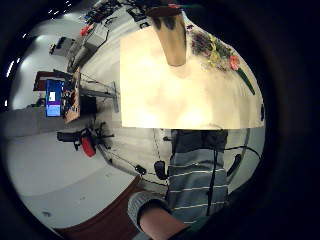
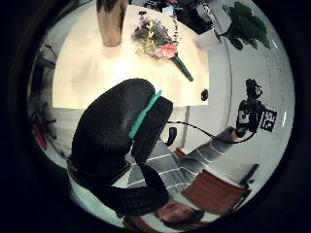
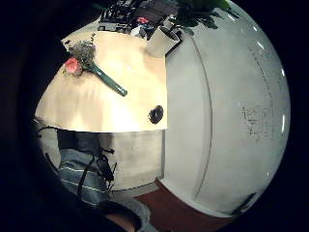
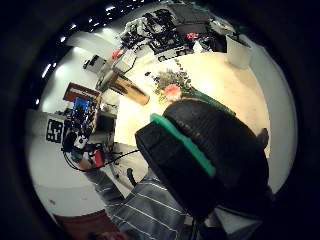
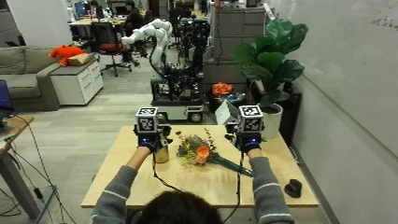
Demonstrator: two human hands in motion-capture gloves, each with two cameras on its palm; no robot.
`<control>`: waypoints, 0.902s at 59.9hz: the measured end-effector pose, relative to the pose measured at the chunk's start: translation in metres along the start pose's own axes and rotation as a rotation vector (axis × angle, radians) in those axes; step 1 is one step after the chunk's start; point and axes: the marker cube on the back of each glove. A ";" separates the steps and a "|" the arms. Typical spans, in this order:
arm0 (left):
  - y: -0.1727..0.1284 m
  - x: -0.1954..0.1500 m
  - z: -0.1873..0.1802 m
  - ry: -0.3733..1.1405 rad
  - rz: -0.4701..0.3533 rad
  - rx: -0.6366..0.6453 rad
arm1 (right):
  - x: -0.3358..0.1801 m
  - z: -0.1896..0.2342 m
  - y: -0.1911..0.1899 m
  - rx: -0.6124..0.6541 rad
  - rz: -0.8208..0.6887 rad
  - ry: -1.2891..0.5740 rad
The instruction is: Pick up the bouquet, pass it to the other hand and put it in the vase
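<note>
1. Bouquet [image 5: 200,153] lies flat on the light wooden table [image 5: 124,186], near its middle: orange-pink bloom and small mixed flowers toward the vase, dark green wrapped stem [image 5: 233,166] pointing toward the person's right and the near edge.
2. Vase [image 5: 161,151], gold-coloured, stands upright just to the bouquet's left, apart from it.
3. Left hand [image 5: 148,140] raised above the table, over the vase area; holds nothing. Fingers cannot be made out.
4. Right hand [image 5: 249,141] raised above the table's right part, beyond the stem end; holds nothing. Finger state cannot be told either.
5. Small black object [image 5: 293,188] sits near the table's right front corner.
6. Potted plant [image 5: 272,60] stands behind the table, by the wall.
</note>
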 end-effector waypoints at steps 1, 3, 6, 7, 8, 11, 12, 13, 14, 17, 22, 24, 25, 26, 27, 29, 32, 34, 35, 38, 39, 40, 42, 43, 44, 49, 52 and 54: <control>-0.006 -0.002 0.004 -0.003 -0.009 -0.010 | 0.000 0.000 0.001 0.000 -0.002 -0.003; -0.023 -0.009 0.016 -0.013 -0.032 -0.037 | -0.001 0.000 0.004 -0.002 -0.008 -0.012; -0.033 -0.011 0.023 -0.022 -0.041 -0.058 | -0.003 0.001 0.008 -0.004 -0.015 -0.032; -0.033 -0.011 0.023 -0.024 -0.041 -0.060 | -0.003 0.002 0.009 -0.005 -0.017 -0.038; -0.033 -0.010 0.023 -0.025 -0.043 -0.058 | -0.003 0.004 0.009 -0.006 -0.017 -0.044; -0.034 -0.007 0.023 -0.026 -0.050 -0.046 | -0.002 0.008 0.011 -0.017 -0.014 -0.059; -0.032 -0.005 0.022 -0.026 -0.047 -0.040 | -0.002 0.009 0.012 -0.020 -0.014 -0.063; -0.029 -0.003 0.020 -0.025 -0.039 -0.032 | -0.002 0.009 0.014 -0.022 -0.015 -0.067; -0.024 0.001 0.018 -0.024 -0.027 -0.025 | -0.002 0.010 0.015 -0.023 -0.019 -0.070; -0.020 0.007 0.019 -0.029 -0.011 -0.030 | -0.001 0.014 0.015 -0.024 -0.031 -0.074; -0.041 0.001 0.041 -0.059 -0.047 -0.076 | 0.003 0.023 0.006 -0.015 -0.033 -0.078; -0.042 0.002 0.042 -0.065 -0.046 -0.066 | 0.004 0.026 0.003 -0.018 -0.035 -0.080; -0.042 0.002 0.042 -0.065 -0.043 -0.063 | 0.006 0.029 0.000 -0.020 -0.036 -0.080; -0.042 0.003 0.043 -0.063 -0.036 -0.063 | 0.007 0.031 -0.004 -0.021 -0.037 -0.079; -0.042 0.003 0.044 -0.059 -0.028 -0.067 | 0.008 0.033 -0.006 -0.023 -0.037 -0.078; -0.041 0.004 0.045 -0.051 -0.021 -0.075 | 0.007 0.031 -0.003 -0.029 -0.033 -0.078; -0.037 0.002 0.044 -0.053 -0.024 -0.069 | 0.006 0.032 -0.005 -0.027 -0.028 -0.072; -0.027 0.005 0.037 -0.049 -0.004 -0.048 | 0.006 0.032 -0.007 -0.025 -0.026 -0.066; -0.019 0.008 0.031 -0.040 0.018 -0.032 | 0.006 0.031 -0.007 -0.028 -0.023 -0.063; 0.002 0.015 0.017 -0.003 0.069 0.026 | 0.003 0.028 -0.005 -0.045 -0.012 -0.058; -0.001 0.014 0.018 0.008 0.068 0.035 | 0.003 0.027 -0.005 -0.051 -0.010 -0.056; -0.009 0.010 0.024 0.019 0.060 0.038 | 0.002 0.026 -0.005 -0.058 -0.010 -0.054; -0.032 0.000 0.038 0.043 0.042 0.048 | 0.002 0.026 -0.007 -0.067 -0.012 -0.049; -0.041 -0.004 0.043 0.054 0.040 0.057 | 0.003 0.025 -0.009 -0.070 -0.010 -0.046; -0.047 -0.006 0.046 0.063 0.042 0.065 | 0.003 0.024 -0.010 -0.071 -0.006 -0.044; -0.054 -0.008 0.049 0.072 0.045 0.071 | -0.001 0.013 -0.005 -0.085 -0.004 -0.053; -0.062 -0.009 0.053 0.064 0.043 0.070 | -0.006 0.001 0.006 -0.104 -0.025 -0.063; -0.062 -0.009 0.054 0.053 0.043 0.066 | -0.007 -0.003 0.008 -0.120 -0.034 -0.062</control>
